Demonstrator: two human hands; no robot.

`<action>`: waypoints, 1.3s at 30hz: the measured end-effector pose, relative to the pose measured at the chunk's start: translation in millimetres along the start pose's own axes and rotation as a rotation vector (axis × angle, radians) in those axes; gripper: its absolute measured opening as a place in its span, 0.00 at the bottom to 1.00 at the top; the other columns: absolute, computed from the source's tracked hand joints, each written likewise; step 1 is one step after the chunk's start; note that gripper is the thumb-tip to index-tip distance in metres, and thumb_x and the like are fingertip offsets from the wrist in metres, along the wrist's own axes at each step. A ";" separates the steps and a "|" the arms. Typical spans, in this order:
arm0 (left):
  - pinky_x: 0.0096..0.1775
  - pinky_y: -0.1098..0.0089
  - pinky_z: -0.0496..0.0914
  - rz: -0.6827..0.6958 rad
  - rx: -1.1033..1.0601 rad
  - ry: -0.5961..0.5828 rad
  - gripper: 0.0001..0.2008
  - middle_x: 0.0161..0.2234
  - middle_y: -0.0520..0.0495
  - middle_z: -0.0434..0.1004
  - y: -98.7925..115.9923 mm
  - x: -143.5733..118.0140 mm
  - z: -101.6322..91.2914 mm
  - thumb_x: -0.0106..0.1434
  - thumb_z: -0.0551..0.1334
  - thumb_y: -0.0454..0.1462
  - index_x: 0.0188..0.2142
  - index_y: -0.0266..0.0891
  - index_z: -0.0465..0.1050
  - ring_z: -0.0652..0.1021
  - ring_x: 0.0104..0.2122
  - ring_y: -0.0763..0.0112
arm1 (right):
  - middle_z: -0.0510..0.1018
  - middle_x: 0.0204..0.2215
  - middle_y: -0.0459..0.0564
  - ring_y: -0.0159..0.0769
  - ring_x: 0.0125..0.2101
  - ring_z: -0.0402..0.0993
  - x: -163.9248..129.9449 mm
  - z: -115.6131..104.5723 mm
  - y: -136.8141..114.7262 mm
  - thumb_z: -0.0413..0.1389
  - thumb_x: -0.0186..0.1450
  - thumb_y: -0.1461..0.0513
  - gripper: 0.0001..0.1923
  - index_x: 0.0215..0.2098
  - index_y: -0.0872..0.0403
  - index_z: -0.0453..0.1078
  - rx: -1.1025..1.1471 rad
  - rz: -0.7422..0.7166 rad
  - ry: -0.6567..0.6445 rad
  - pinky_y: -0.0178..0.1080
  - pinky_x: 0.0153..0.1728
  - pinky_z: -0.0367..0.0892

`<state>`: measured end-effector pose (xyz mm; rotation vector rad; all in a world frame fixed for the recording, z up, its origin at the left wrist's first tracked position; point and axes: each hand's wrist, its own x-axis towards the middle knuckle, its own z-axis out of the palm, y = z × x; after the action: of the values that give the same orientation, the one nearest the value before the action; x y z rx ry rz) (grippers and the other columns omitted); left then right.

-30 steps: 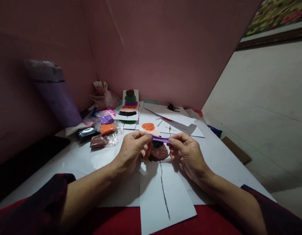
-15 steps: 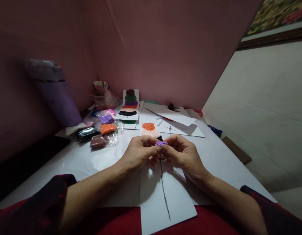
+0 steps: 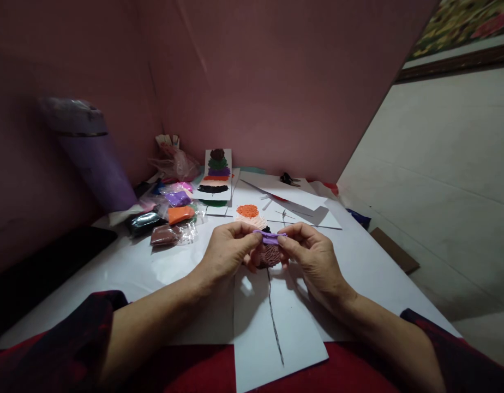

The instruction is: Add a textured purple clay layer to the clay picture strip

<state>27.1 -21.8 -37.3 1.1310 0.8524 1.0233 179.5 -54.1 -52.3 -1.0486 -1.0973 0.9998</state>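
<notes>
A strip of purple modelling clay is stretched between my two hands, above a white card. My left hand pinches its left end between thumb and fingers, and my right hand pinches the right end. Beneath the strip, the white card carries textured clay patches: an orange patch, a pale peach patch, a bit of black and a brown patch. My fingers partly cover these patches. A dark drawn line runs from the brown patch towards the card's near end.
Bagged clay in several colours, including an orange pack and a brown pack, lies at left. A finished-looking card with coloured bands leans behind. Loose white sheets and keys lie at the back; a purple roll stands left.
My hands have moved slightly apart, and the purple clay between them has gone from a short bunched piece to a longer strip. More of the brown patch shows below it.
</notes>
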 end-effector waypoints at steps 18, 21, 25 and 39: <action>0.20 0.76 0.68 -0.043 0.039 -0.156 0.12 0.22 0.49 0.76 -1.9 0.8 -4.0 0.51 0.70 0.40 0.31 0.33 0.75 0.72 0.20 0.76 | 0.79 0.22 0.44 0.30 0.23 0.76 -5.8 5.3 -6.3 0.66 0.57 0.60 0.09 0.33 0.54 0.72 0.015 -0.027 -0.179 0.31 0.22 0.69; 0.20 0.76 0.67 -0.037 0.063 -0.145 0.11 0.20 0.50 0.75 1.0 0.6 -2.2 0.51 0.69 0.39 0.29 0.33 0.74 0.72 0.18 0.77 | 0.79 0.22 0.44 0.30 0.22 0.75 -6.2 5.7 -7.7 0.65 0.58 0.60 0.08 0.32 0.54 0.72 0.002 -0.036 -0.183 0.31 0.21 0.68; 0.18 0.77 0.64 -0.036 0.083 -0.152 0.09 0.18 0.50 0.75 3.2 -0.2 1.2 0.52 0.67 0.37 0.26 0.33 0.71 0.70 0.14 0.78 | 0.77 0.20 0.44 0.29 0.21 0.71 -5.4 4.6 -8.1 0.65 0.57 0.59 0.09 0.29 0.55 0.72 -0.038 -0.042 -0.143 0.31 0.21 0.67; 0.16 0.79 0.63 -0.049 -0.136 -0.026 0.14 0.23 0.51 0.74 -1.3 2.0 -7.2 0.51 0.70 0.38 0.36 0.34 0.73 0.69 0.16 0.80 | 0.73 0.20 0.42 0.26 0.17 0.66 2.6 -2.5 -0.5 0.67 0.54 0.57 0.13 0.31 0.55 0.71 0.065 0.112 0.019 0.31 0.19 0.63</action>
<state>21.3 -17.8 -40.3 1.0019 0.7748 1.0081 182.4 -52.0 -51.7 -1.0740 -0.9928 1.1059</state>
